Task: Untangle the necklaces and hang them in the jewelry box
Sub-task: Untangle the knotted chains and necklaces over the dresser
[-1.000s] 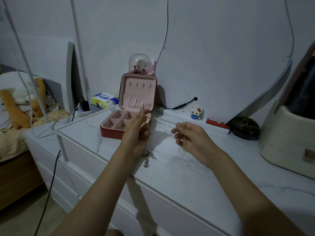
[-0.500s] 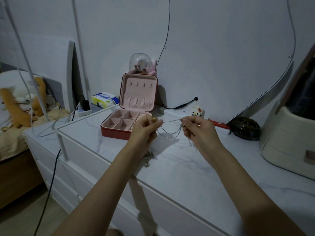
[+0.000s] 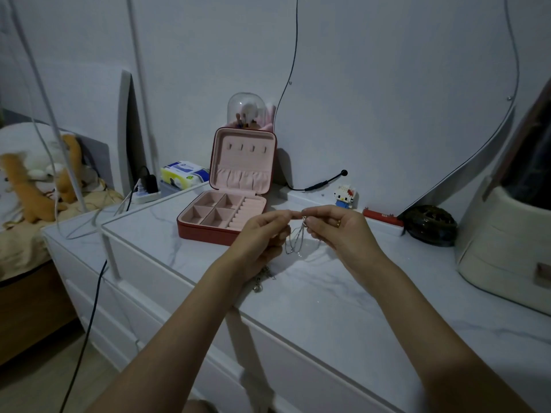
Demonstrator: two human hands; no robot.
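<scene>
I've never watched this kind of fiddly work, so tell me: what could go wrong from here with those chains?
1. Both the left hand and right hand pinch the silver necklace close together; pulling apart could tighten the knot.
2. Another piece of jewelry lies near the dresser top's front edge, under the left wrist; a nudge might drop it.
3. The light is dim, so fine links may be misread.

We see a dim, bluish-grey room with flat, soft light and no glare. The hands (image 3: 301,231) throw a soft shadow down onto the marble bench (image 3: 328,296) beneath them, and the open box (image 3: 235,198) shades the wall behind it. Straight lines bow toward the edges of the wide view. The stuffed toys (image 3: 38,180) at far left look smeared, and fine detail is grainy.
</scene>
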